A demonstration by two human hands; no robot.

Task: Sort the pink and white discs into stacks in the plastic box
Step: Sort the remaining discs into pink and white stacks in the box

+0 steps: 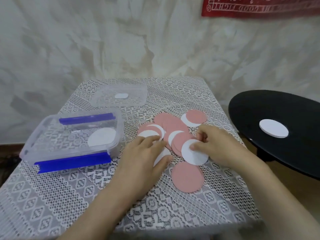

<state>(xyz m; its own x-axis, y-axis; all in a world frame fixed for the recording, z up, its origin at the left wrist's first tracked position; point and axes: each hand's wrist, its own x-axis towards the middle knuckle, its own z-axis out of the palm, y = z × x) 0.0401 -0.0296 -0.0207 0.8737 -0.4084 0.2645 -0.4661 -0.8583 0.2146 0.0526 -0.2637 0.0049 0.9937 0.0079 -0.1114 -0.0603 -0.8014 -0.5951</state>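
A loose pile of pink discs [173, 126] and white discs [155, 130] lies on the lace-covered table, right of centre. One pink disc [187, 177] lies alone at the pile's near edge. My right hand [218, 144] pinches a white disc [194, 155] with thumb and fingers. My left hand [145, 156] rests flat on another white disc [163, 155] at the pile's left side, fingers spread. The clear plastic box [29, 148] with blue clips stands at the left and holds a white disc [102, 136] in its right end.
The box's clear lid [140, 101] lies behind the pile, with a small white label on it. A black round stool [251, 108] at the right carries a white disc stack [273, 130]. The table's near edge runs along the bottom. A cloth-draped wall stands behind.
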